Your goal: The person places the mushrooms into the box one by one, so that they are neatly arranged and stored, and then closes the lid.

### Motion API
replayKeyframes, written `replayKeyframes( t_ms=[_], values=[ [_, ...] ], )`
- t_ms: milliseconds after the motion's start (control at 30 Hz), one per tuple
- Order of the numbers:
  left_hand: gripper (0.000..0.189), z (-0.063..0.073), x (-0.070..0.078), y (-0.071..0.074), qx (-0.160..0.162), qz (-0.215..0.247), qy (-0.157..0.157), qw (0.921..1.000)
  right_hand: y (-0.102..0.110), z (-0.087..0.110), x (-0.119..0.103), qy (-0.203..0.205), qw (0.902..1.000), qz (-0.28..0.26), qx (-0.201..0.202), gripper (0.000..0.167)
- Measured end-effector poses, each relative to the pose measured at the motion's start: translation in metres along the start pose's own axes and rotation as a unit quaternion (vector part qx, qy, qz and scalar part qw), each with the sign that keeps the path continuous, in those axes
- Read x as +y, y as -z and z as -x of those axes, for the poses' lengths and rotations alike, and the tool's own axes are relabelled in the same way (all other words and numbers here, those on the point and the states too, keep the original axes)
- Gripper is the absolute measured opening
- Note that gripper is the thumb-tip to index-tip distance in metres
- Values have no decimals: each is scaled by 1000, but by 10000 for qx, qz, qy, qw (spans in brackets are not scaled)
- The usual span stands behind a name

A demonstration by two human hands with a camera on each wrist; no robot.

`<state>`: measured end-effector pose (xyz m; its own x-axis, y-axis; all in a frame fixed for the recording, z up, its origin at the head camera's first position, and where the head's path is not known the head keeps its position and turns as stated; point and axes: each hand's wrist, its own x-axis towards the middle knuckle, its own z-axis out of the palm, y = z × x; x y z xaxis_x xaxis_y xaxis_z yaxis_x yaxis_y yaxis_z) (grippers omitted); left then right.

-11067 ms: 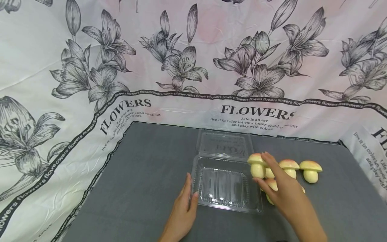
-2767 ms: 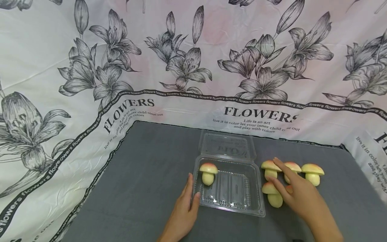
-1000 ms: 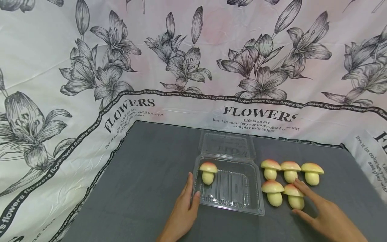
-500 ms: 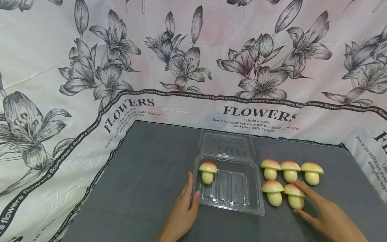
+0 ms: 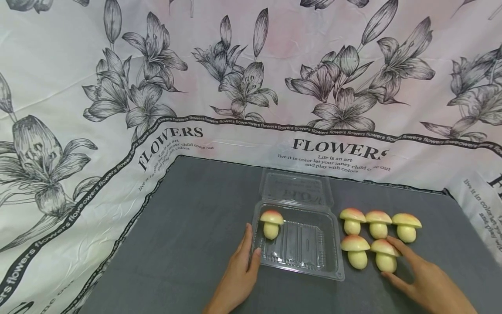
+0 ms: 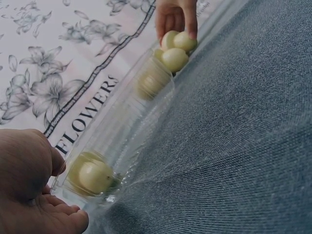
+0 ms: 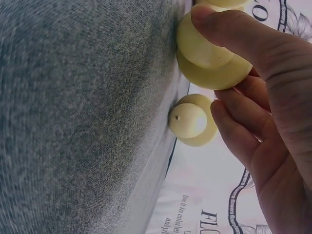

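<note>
My left hand (image 5: 236, 270) grips the left side of a clear plastic container (image 5: 300, 271), its thumb at the near rim. The hinged lid (image 5: 296, 187) lies folded back behind it. One yellow mushroom with a reddish cap (image 5: 271, 224) rests in the container's back left corner. To the right, more such mushrooms form two rows. My right hand (image 5: 425, 281) holds the mushroom at the front row's right end (image 5: 385, 257) between thumb and fingers. Right beside it is another front mushroom (image 5: 356, 252). In the right wrist view, the thumb presses the held mushroom's pale stem (image 7: 204, 46).
The back row has a left mushroom (image 5: 352, 220), a middle one (image 5: 378, 223) and a right one (image 5: 407, 226). All stand on a grey tabletop (image 5: 188, 226). A white floral cloth (image 5: 235, 144) hangs behind and along the sides.
A mushroom earlier in my right hand now sits in the container; the others now form two neat rows. My right hand has shifted forward-right to the front mushroom. The left hand keeps its place.
</note>
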<state>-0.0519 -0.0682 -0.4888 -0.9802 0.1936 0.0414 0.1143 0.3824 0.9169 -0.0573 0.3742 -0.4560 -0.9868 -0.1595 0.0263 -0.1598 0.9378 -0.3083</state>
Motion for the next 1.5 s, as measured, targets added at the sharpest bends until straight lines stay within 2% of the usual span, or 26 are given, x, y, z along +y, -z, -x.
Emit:
replayKeyframes(
  t_ms=[300, 633, 1000, 1267, 1500],
  values=[
    [70, 0, 0, 0, 10, -22, -21, 10000, -1, 3, 0, -35, 9999, 156, 30, 95],
    [70, 0, 0, 0, 36, -16, 2, 10000, 3, 7, -1, 250, 9963, 253, 786, 94],
    [70, 1, -1, -1, -11, -23, 21, 10000, 15, 4, -9, 164, 9964, 254, 794, 100],
    [70, 0, 0, -1, 12, -30, 35, 10000, 16, 1, -20, 625, 9909, 59, 1189, 108],
    [70, 1, -1, -1, 40, -55, 28, 10000, 23, -2, -35, 681, 9905, -49, 1196, 107]
  ],
)
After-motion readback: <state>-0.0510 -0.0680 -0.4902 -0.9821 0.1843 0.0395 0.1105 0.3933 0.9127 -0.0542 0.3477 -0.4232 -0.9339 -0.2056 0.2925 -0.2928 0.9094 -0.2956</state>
